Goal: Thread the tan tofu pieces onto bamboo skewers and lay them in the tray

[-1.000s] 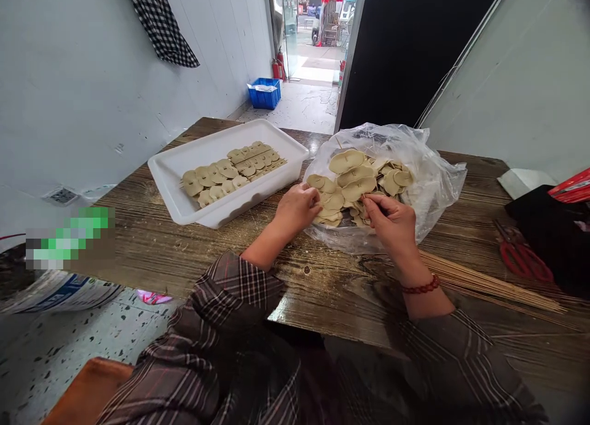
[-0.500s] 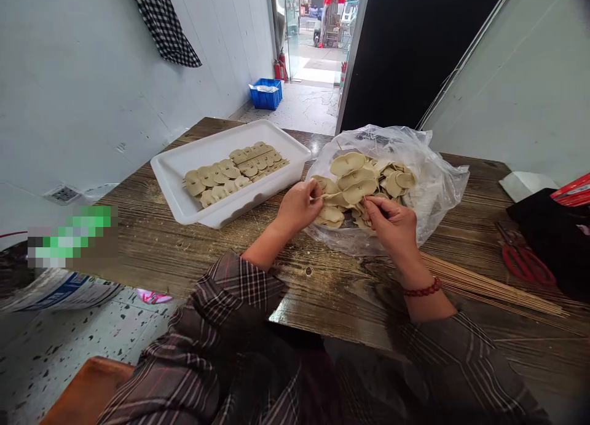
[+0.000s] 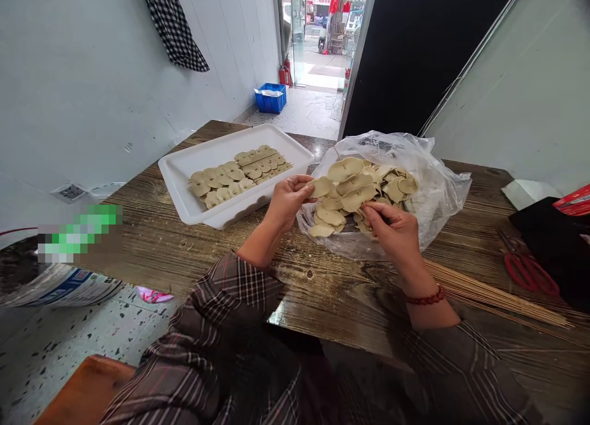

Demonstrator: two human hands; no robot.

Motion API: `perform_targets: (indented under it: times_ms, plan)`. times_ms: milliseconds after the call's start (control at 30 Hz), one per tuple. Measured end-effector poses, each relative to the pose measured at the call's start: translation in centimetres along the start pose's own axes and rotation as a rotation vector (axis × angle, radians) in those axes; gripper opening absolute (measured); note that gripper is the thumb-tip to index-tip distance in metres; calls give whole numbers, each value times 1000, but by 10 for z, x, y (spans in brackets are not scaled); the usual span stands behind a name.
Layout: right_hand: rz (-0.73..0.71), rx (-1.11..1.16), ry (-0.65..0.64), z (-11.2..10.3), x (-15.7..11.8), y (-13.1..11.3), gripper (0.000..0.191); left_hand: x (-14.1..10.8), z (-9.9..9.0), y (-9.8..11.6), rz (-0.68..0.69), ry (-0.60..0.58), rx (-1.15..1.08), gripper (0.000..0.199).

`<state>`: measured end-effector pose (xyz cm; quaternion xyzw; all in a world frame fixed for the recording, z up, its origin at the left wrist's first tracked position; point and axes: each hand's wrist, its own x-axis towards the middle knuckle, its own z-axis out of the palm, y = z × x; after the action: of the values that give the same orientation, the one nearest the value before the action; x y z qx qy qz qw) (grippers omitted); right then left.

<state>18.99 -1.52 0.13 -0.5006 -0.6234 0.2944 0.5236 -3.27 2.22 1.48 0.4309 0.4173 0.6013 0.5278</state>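
My left hand pinches the edge of a flat beige slice between thumb and fingers. In my right hand is the end of a thin skewer, mostly hidden by my fingers and by the slices. Several beige slices are threaded on it in an overlapping row, slanting up and away from me. Below lies a heap of loose slices on a clear plastic bag. Left of the bag stands a white tray with rows of skewered slices inside.
A bundle of bamboo skewers lies on the wooden table at the right. Beyond it are red-handled scissors and a black bag. A labelled bucket stands off the table's left side.
My left hand has drawn back slightly to the left, and the slice in its fingers now shows flat. The right hand stays at the skewer's end. The whole view has shifted a little.
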Motion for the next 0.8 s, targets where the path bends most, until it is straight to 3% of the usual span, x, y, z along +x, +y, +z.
perform_targets:
  times_ms: [167,267,467,800]
  plan:
    - [-21,4,-187,-5,-2,-7,26,2,-4,12,60,159,-103,29]
    - [-40,-22,-231,-6,-3,-10,24,4,-8,17,108,220,-142,23]
    - [-89,-125,-290,-3,-5,-5,23,5,-12,18,146,243,-142,13]
    - [-144,-159,-284,-3,-5,0,23,7,-12,18,180,246,-93,13]
